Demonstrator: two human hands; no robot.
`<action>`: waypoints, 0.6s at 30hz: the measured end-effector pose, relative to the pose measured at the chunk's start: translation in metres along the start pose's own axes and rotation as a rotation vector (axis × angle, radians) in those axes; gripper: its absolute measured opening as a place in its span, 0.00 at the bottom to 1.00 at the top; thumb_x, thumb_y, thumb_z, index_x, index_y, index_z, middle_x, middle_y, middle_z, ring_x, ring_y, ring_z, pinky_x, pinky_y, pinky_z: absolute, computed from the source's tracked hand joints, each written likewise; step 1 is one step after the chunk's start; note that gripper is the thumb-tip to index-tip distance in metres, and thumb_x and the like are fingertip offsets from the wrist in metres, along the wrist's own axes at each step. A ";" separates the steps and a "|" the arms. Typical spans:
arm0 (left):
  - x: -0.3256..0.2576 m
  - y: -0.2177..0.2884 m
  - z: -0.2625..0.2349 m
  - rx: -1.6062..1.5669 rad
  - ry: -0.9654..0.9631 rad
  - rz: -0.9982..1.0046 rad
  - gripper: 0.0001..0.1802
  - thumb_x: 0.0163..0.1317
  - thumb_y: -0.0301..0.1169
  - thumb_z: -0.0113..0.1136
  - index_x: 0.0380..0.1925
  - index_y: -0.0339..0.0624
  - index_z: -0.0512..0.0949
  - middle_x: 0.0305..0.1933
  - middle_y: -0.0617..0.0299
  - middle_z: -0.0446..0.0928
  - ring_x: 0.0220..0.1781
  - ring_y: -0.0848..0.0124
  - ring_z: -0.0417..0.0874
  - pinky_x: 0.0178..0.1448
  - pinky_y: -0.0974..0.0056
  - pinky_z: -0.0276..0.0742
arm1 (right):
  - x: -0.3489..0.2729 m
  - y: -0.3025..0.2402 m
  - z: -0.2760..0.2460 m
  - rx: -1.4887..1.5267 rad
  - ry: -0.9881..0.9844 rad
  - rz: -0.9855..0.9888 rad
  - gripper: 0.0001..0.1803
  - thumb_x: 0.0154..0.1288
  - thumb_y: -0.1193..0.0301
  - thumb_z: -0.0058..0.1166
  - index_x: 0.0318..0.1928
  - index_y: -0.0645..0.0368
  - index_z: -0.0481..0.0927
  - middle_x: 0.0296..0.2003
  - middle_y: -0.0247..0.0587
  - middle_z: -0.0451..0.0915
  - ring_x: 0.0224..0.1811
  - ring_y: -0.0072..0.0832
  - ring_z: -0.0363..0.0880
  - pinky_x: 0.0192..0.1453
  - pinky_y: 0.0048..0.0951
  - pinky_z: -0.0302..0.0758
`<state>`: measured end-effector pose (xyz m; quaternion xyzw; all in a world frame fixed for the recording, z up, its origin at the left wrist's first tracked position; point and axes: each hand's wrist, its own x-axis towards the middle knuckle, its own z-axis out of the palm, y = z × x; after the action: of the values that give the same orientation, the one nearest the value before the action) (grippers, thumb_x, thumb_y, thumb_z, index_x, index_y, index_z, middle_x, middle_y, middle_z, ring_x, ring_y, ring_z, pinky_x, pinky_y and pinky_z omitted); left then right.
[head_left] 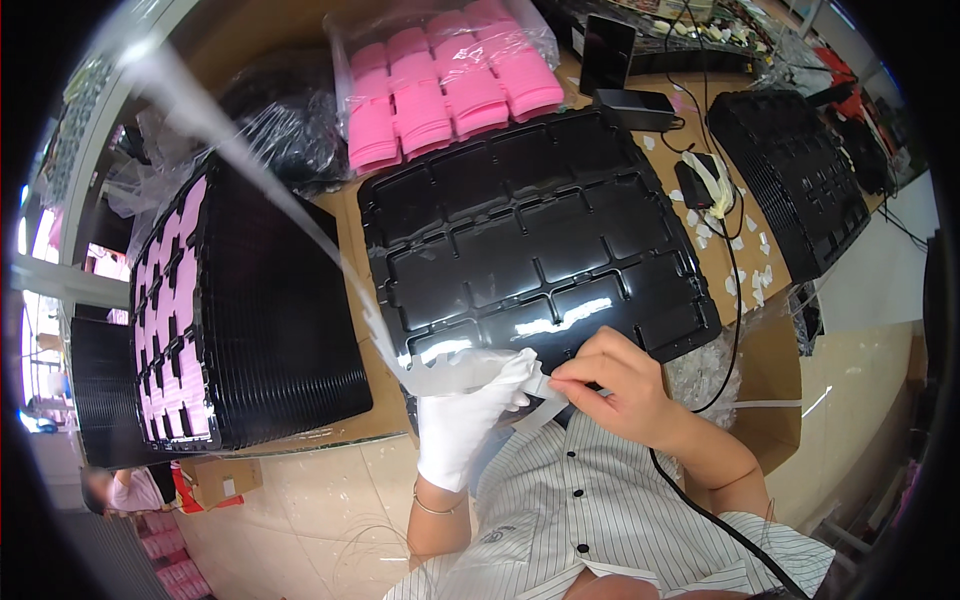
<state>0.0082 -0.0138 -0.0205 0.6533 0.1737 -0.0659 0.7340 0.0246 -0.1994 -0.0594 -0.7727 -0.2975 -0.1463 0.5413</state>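
Observation:
My left hand (462, 420), in a white glove, is closed on a pale translucent strip (300, 215) in front of my striped shirt. From the glove the strip rises in a long line toward the upper left. Bare, my right hand (630, 395) pinches the same strip between thumb and fingertips, close beside the gloved fingers. A short end of it hangs below the pinch. Just beyond both hands lies a shiny black plastic tray (600, 262) with moulded compartments, with nothing in them. The glove covers part of its near edge.
At the left stands a tall stack of black trays (270, 330) with pink pieces on top. Bagged pink bundles (420, 110) lie behind the middle tray. Another stack of trays (795, 180), a black box with a cable (695, 182) and white scraps (745, 285) are at the right.

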 end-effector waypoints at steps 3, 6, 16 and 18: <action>0.007 -0.007 0.003 0.027 0.000 0.021 0.08 0.60 0.26 0.71 0.35 0.32 0.84 0.29 0.59 0.85 0.25 0.78 0.81 0.30 0.75 0.75 | -0.006 0.004 -0.014 -0.060 -0.092 -0.205 0.11 0.51 0.83 0.68 0.36 0.58 0.85 0.27 0.35 0.76 0.24 0.25 0.70 0.26 0.22 0.64; 0.012 -0.010 0.003 0.055 0.021 0.037 0.08 0.60 0.26 0.71 0.36 0.32 0.85 0.30 0.60 0.85 0.26 0.79 0.82 0.31 0.76 0.75 | -0.004 -0.001 -0.040 0.087 -0.111 0.095 0.09 0.53 0.81 0.67 0.35 0.58 0.85 0.26 0.34 0.75 0.22 0.24 0.68 0.25 0.24 0.63; 0.009 -0.012 0.004 0.095 -0.028 -0.013 0.08 0.57 0.25 0.73 0.35 0.31 0.85 0.28 0.61 0.85 0.25 0.79 0.82 0.32 0.75 0.75 | 0.024 0.038 -0.098 -0.462 -0.207 0.579 0.08 0.58 0.73 0.64 0.32 0.64 0.78 0.33 0.48 0.80 0.37 0.46 0.81 0.42 0.39 0.76; 0.008 -0.014 0.003 0.107 -0.020 -0.027 0.08 0.57 0.25 0.73 0.34 0.31 0.85 0.28 0.60 0.85 0.25 0.78 0.82 0.32 0.75 0.76 | 0.019 0.042 -0.096 -0.512 -0.199 0.548 0.08 0.59 0.72 0.63 0.33 0.62 0.77 0.33 0.47 0.80 0.39 0.45 0.80 0.44 0.41 0.76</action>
<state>0.0116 -0.0173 -0.0366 0.6884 0.1715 -0.0917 0.6987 0.0744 -0.2920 -0.0445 -0.9441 -0.0850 0.0102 0.3184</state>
